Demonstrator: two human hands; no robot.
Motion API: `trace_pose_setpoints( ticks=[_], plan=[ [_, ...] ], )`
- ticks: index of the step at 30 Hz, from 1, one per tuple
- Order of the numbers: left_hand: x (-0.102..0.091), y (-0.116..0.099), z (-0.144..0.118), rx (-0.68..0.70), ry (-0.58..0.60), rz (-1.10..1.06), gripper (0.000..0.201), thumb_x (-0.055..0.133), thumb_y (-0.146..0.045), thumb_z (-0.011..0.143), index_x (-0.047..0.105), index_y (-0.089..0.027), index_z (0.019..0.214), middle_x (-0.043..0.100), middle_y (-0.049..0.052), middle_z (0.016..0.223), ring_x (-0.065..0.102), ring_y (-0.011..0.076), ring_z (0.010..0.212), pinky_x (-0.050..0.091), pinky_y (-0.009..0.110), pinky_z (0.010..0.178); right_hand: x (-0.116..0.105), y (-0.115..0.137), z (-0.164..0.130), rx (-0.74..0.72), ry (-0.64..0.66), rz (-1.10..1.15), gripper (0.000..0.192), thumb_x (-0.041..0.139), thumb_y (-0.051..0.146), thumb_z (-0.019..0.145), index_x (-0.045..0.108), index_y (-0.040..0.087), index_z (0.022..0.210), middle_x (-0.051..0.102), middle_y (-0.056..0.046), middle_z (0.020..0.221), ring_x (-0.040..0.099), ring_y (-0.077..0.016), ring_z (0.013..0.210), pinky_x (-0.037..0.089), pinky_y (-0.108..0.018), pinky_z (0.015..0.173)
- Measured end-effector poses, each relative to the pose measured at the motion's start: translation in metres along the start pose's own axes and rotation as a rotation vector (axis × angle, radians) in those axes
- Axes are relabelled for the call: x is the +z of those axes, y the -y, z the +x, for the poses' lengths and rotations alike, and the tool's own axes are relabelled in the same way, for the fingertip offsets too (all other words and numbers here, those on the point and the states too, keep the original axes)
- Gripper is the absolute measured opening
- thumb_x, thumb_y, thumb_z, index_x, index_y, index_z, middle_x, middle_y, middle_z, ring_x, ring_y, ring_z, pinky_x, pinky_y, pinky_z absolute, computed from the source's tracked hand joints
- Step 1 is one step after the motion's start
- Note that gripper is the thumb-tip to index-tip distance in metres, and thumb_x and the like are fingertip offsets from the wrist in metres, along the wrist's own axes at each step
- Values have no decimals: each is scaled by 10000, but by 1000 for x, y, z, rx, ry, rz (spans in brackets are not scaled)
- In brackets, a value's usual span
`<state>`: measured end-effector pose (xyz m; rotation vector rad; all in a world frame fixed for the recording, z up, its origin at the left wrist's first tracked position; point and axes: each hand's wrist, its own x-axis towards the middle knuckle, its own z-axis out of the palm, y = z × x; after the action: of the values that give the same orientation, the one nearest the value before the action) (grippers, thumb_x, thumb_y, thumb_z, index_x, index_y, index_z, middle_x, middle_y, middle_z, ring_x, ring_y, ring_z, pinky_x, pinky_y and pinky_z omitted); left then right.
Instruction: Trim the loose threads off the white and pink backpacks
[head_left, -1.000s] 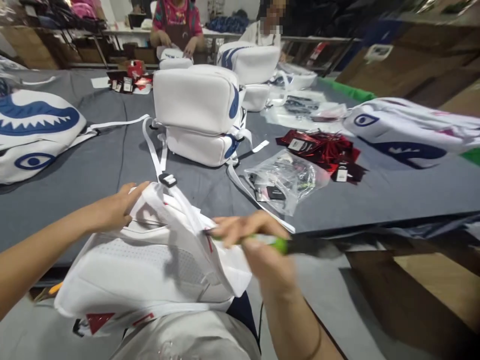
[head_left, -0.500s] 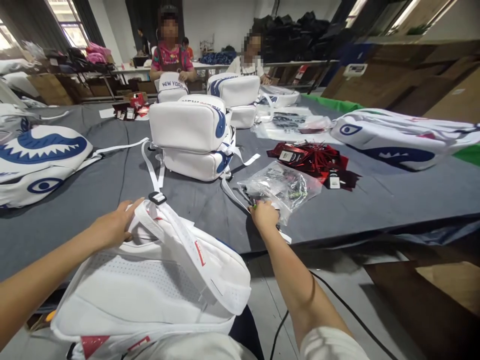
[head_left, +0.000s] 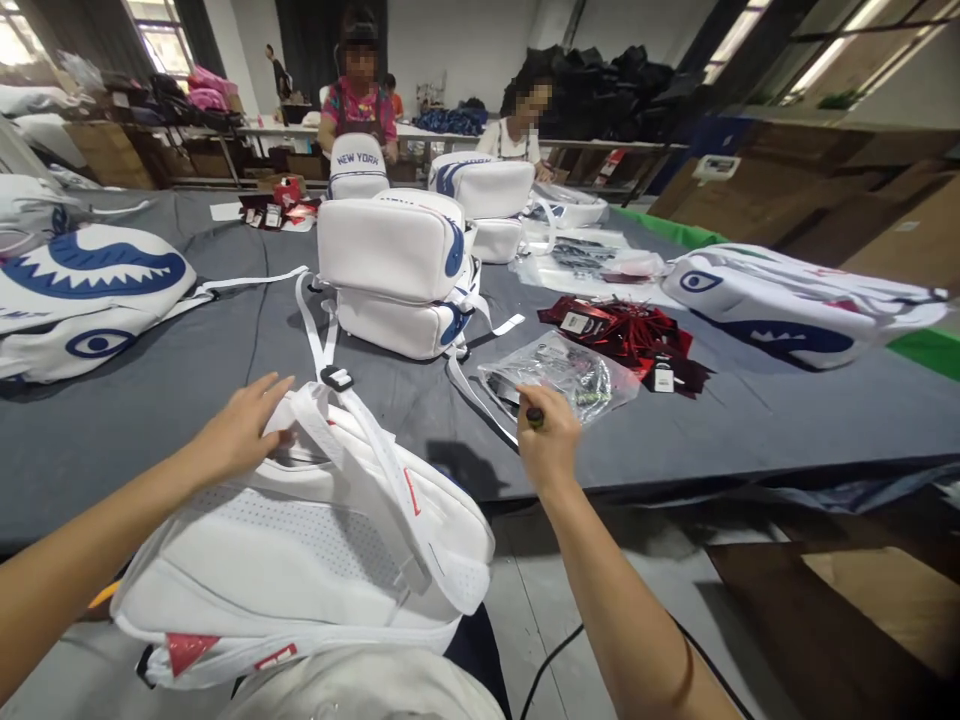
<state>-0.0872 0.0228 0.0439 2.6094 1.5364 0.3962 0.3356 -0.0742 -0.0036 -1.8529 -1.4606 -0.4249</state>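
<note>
A white backpack [head_left: 300, 570] leans in front of me against the table edge, its straps and dotted back panel facing up. My left hand [head_left: 244, 425] is at the bag's top edge, fingers stretched and apart, beside the strap with a black buckle [head_left: 337, 378]. My right hand [head_left: 551, 440] is raised over the table edge, closed round a slim tool with a dark, rounded end [head_left: 534, 417]; most of it is hidden in the fist. Just beyond that hand lies a clear plastic bag [head_left: 570, 370] with small items inside.
Stacked white backpacks [head_left: 386, 250] stand mid-table. More shark-face backpacks lie at left [head_left: 105, 290] and right [head_left: 787, 310]. Red tags [head_left: 630, 335] are piled behind the plastic bag. Two people work across the table. Cardboard [head_left: 862, 600] and a black cable [head_left: 551, 660] are below right.
My right hand has lifted from the plastic bag and come up and slightly right, the dark-ended tool showing in its fist. My left hand's fingers have loosened and spread at the backpack's edge.
</note>
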Motion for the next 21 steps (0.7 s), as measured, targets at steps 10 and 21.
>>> trace_pose_setpoints(
  ticks=[10,21],
  plan=[
    [-53,-104,-78,-118,153,-1216,218,680,-335,833,652,-184,988,707,25,879,680,157,834,540,247,713,-57,181,-34,-607,103,829,459,500,49,860,680,268,1220,610,-111,1335,626,-254,1167,565,-409,897],
    [-29,-73,-106,-247,-313,-1147,141,733,-290,807,683,-159,816,708,5,758,642,125,709,509,230,672,-55,244,-49,-48,731,1026,137,605,287,924,708,200,901,712,-18,745,674,-162,673,527,-267,632]
  ],
)
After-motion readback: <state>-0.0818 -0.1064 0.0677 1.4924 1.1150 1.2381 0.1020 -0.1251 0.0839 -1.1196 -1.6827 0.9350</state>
